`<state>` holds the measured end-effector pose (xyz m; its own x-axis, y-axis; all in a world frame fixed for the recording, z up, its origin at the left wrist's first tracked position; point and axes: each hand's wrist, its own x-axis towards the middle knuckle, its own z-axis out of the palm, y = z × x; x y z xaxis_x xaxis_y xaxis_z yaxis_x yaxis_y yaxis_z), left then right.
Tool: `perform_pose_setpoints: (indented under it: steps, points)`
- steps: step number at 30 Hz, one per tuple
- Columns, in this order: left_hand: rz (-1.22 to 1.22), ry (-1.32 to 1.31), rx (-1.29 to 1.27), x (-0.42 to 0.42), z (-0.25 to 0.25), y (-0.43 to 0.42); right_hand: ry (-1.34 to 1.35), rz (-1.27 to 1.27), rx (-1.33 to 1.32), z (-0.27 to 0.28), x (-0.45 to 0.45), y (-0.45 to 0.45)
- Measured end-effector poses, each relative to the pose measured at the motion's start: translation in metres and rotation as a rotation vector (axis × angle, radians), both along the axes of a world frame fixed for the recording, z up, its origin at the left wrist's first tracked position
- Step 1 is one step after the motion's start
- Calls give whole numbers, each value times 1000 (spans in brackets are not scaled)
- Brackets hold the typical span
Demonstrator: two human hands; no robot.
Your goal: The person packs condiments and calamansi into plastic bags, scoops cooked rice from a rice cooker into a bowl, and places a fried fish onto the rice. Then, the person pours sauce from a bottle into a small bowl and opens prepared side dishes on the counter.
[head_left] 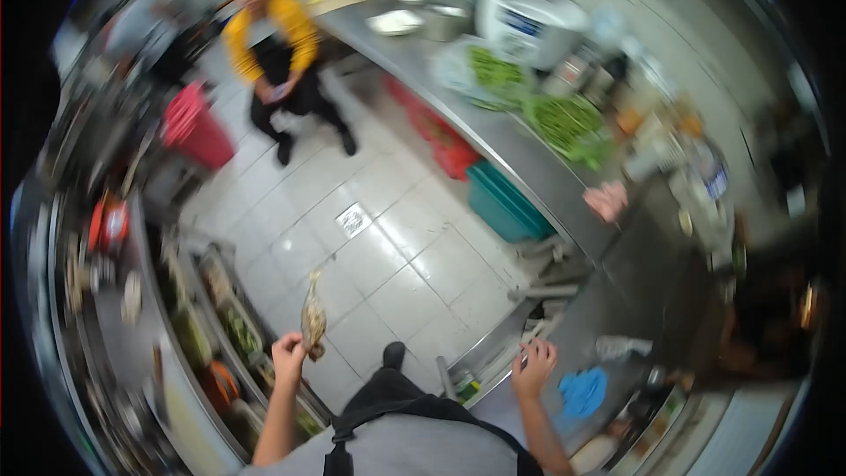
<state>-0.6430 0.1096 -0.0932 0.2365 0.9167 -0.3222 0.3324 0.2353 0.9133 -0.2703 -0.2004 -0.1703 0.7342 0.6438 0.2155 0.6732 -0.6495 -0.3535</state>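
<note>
My left hand (289, 356) is closed on what looks like a small whole fish (313, 316), brownish and dry or fried. It hangs over the tiled floor with its tail end pointing away from me and its darker end by my fingertips. My right hand (534, 368) is at the edge of the steel counter on my right, fingers loosely bent and a little apart. I make out nothing held in it, though blur hides detail. Beside it on the counter lies a crumpled blue cloth or glove (582, 391).
Food containers (236, 330) sit in an open cold counter at left. A person in yellow sleeves (273, 48) sits ahead, near a red bin (197, 128). Leafy greens (566, 123) and a pink cloth (606, 201) lie on the right counter; a green tub (504, 203) stands below.
</note>
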Motion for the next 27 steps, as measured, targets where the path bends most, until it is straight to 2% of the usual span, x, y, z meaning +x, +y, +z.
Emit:
perform_pose_setpoints:
  steps: [4,8,14,19,22,26,27]
  points:
    - [-96,-181,-12,36,-10,54,75,-66,57,5,2,0]
    - [-183,-244,32,81,-14,93,101,-70,92,12,3,-2]
    - [-255,-501,-86,160,5,97,79,-103,125,12,0,-3]
    - [-447,-525,-165,225,-18,123,63,-169,141,13,2,1]
    - [-541,-536,-166,274,-11,139,79,-228,120,16,5,7]
    - [-514,-606,-108,337,10,152,64,-372,161,8,30,35]
    - [-520,-607,-83,352,12,157,65,-395,246,1,42,48]
